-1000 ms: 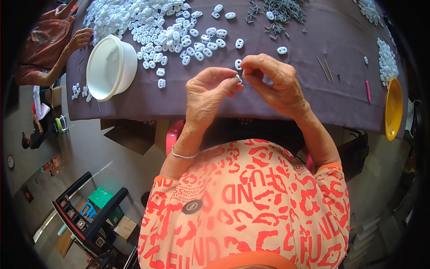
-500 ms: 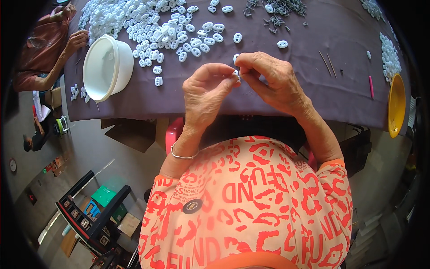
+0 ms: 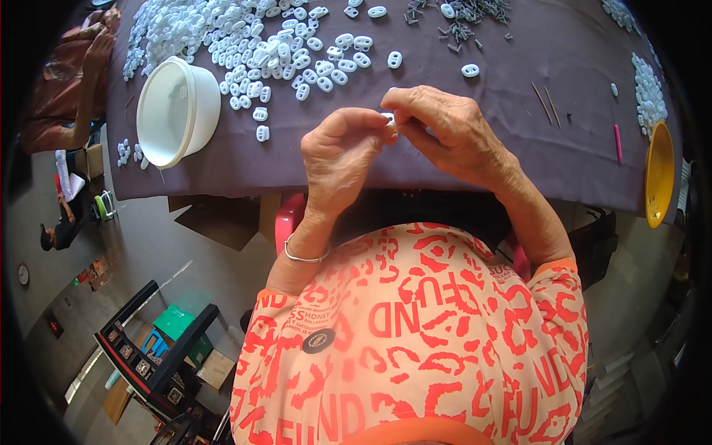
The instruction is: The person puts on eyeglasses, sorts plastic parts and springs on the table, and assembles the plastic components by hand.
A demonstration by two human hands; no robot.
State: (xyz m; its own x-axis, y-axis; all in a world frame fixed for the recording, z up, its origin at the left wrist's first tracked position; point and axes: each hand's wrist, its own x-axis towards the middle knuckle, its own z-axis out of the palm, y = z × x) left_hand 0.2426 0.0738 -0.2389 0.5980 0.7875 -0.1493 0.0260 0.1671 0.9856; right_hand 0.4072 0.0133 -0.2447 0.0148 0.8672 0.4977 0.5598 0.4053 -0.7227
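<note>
My left hand (image 3: pixel 343 152) is closed in a pinch, thumb and forefinger on a small white cord lock (image 3: pixel 389 117) just above the table. My right hand (image 3: pixel 452 130) bends over the same piece from the right, its fingertips together against it. These fingers hide most of the piece, so its holes and lower half cannot be made out. Beyond both hands lies a wide heap of white two-holed oval cord locks (image 3: pixel 259 55). A loose cord lock (image 3: pixel 470 70) sits beyond my right hand.
A white round tub (image 3: pixel 211 111) stands at left, near another person's arm (image 3: pixel 85 96). Small dark grey springs (image 3: pixel 475 11) are piled at the far side. On the right lie two thin sticks (image 3: pixel 551 105), a pink pen-like stick (image 3: pixel 618 143), small white parts (image 3: pixel 648 93) and a yellow bowl (image 3: pixel 658 178).
My right fingertips have closed in on the cord lock, and the white bit that showed above it is out of sight. The other person's hand has drawn back from the tub.
</note>
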